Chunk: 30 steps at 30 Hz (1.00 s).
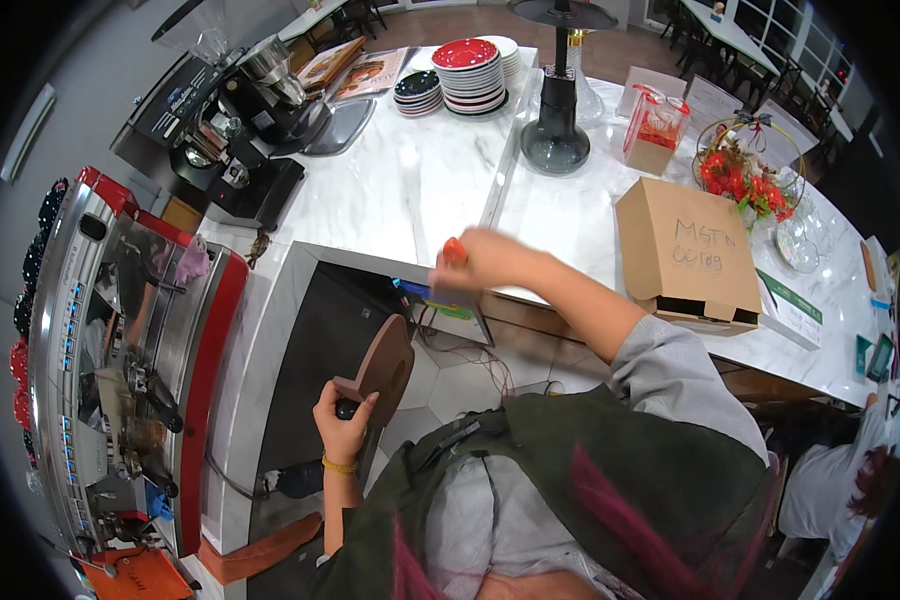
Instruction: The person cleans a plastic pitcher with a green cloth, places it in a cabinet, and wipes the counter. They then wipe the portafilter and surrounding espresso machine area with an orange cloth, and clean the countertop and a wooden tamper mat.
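Observation:
My left hand (343,421), with a yellow band at the wrist, grips a brown mat with a curved edge (384,360); a round black knob or handle end (346,408) shows between the fingers. Motion blurs my right hand (474,264), which is closed over the counter's inner edge around something with an orange-red end (454,250); the rest of that item is hidden or blurred. Left of my hands stands a red and chrome espresso machine (211,360) with portafilters (157,401).
Coffee grinders (244,180) stand at the counter's back left, beside stacked saucers (471,82). A dark glass vessel (555,142), a cardboard box (682,247) and red flowers (746,180) sit on the marble counter (390,180). Another person (825,487) is at the lower right.

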Each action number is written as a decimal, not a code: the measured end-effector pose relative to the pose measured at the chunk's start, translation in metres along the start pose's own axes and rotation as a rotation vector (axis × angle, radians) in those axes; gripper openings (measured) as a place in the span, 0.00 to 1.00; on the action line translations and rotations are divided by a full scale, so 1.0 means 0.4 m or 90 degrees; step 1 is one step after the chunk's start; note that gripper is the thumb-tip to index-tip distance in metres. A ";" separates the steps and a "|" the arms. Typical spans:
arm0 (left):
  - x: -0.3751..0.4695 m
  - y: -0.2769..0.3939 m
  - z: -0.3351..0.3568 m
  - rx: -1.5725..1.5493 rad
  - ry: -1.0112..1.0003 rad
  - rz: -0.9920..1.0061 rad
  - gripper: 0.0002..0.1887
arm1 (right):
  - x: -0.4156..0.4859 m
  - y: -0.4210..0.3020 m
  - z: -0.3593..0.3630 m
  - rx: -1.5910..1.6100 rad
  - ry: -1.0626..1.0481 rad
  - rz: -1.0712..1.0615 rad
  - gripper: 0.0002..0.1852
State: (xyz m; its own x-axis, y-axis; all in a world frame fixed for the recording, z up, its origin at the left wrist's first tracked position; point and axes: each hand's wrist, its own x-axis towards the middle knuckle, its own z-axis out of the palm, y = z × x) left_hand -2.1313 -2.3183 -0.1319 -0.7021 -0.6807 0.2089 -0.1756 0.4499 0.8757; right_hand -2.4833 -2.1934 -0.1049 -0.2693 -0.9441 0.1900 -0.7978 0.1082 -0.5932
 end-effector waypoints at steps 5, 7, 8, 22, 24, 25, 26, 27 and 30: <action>0.020 0.005 0.000 0.044 -0.046 0.051 0.15 | 0.039 0.001 -0.027 -0.081 0.031 0.018 0.16; 0.026 0.013 0.010 0.053 -0.085 0.052 0.15 | 0.015 0.001 -0.023 0.210 0.035 0.006 0.17; 0.033 0.016 0.023 0.048 -0.103 0.048 0.16 | -0.009 0.004 -0.027 0.240 0.072 0.016 0.16; 0.122 -0.039 0.579 -0.704 -0.202 -0.434 0.14 | -0.390 0.039 -0.115 0.493 0.612 0.170 0.18; 0.124 -0.063 0.642 -0.758 -0.184 -0.550 0.17 | -0.446 0.065 -0.094 0.508 0.644 0.209 0.17; 0.121 -0.073 0.665 -0.769 -0.154 -0.629 0.19 | -0.469 0.077 -0.085 0.489 0.641 0.285 0.17; 0.116 -0.082 0.681 -0.775 -0.164 -0.656 0.22 | -0.499 0.086 -0.082 0.473 0.626 0.313 0.17; 0.111 -0.088 0.695 -0.776 -0.157 -0.642 0.22 | -0.520 0.093 -0.075 0.468 0.610 0.342 0.16; 0.102 -0.089 0.728 -0.732 -0.091 -0.669 0.23 | -0.579 0.098 -0.060 0.549 0.402 0.239 0.15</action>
State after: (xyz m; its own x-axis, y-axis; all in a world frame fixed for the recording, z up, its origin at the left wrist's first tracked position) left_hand -2.3547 -2.1938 -0.2814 -0.6767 -0.3061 -0.6696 -0.0556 -0.8856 0.4611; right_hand -2.4650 -1.9629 -0.1535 -0.8325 -0.5446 0.1019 -0.0366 -0.1296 -0.9909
